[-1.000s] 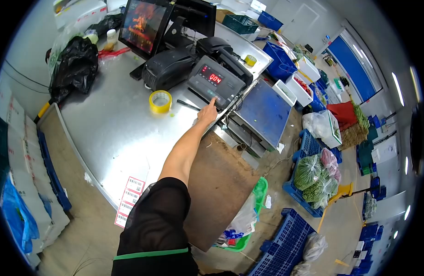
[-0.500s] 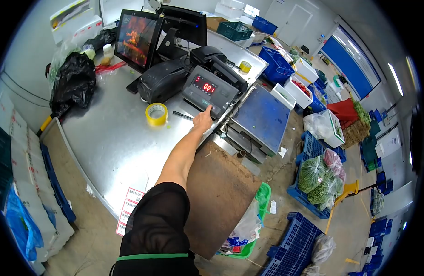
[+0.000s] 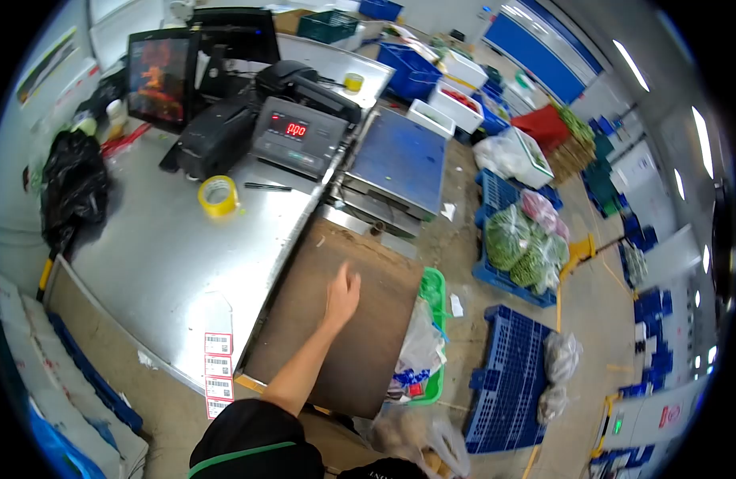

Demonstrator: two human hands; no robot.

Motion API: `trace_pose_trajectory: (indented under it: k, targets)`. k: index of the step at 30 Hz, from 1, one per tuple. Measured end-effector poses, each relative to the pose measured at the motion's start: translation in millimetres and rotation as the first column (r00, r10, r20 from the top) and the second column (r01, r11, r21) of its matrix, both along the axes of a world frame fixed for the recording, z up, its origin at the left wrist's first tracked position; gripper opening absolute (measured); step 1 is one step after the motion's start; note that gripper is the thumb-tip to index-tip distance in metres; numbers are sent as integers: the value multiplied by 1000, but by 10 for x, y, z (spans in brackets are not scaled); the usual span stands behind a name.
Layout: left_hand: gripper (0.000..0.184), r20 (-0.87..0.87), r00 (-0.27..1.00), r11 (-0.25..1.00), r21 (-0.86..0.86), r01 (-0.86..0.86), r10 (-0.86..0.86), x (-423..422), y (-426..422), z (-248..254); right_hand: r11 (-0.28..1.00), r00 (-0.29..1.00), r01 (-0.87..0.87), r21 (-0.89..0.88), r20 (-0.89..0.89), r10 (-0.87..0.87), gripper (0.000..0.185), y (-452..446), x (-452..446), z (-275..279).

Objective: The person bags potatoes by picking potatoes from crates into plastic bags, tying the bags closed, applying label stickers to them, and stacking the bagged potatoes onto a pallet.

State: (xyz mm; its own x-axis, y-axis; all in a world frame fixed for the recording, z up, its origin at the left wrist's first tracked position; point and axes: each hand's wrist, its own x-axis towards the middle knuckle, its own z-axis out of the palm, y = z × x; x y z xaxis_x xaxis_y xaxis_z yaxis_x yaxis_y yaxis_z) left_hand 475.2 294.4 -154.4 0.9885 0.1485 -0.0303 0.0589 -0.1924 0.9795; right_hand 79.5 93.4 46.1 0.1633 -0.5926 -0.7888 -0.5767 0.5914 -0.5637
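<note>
My left hand (image 3: 343,297) is in the air above a brown board (image 3: 360,319), with nothing visible in it. Its fingers are slightly blurred and loosely bent, with a gap between two of them. A grey weighing indicator (image 3: 298,137) with red lit digits stands ahead on the metal table, beside the blue-topped platform scale (image 3: 400,156). A dark pen (image 3: 267,188) and a roll of yellow tape (image 3: 218,196) lie before it. Below the board, near my body, is a translucent plastic bag (image 3: 420,435) with roundish contents. My right hand is out of view.
A screen (image 3: 158,78) and a black printer-like machine (image 3: 216,136) stand at the table's back. Barcode labels (image 3: 219,366) hang over its near edge. At right are a green basket (image 3: 436,343), a blue pallet (image 3: 507,383) and bagged green vegetables (image 3: 507,239).
My left hand has left the indicator's keys and drawn back over the brown board, its pointing finger now bent. The view has shifted right, and the plastic bag has appeared at the bottom.
</note>
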Motion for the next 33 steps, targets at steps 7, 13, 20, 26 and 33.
trace_pose_trajectory:
  k: [7,13,20,26,33]
  targets:
    - [46,-140,962,964,95,248,-234,-1586,77,-365,814,779,-537,-221,242,579,16,-224,955,-379]
    - [47,-93,990,960,252,123,-103,-1858,466,-372,556,499,-783,-279,252,829,13,325,2042,-722]
    - [42,-112,990,925,361,121,-86,-1897,358,-496,466,384,-836,-291,299,874,15,406,2674,-1319]
    - [26,110,965,930,314,193,-237,-1781,39,-161,438,373,-845,-306,249,894,13,172,2567,-1449]
    - [23,192,934,949,155,274,-301,-1779,-282,-85,446,368,-820,-359,266,891,27,20,2377,-1558]
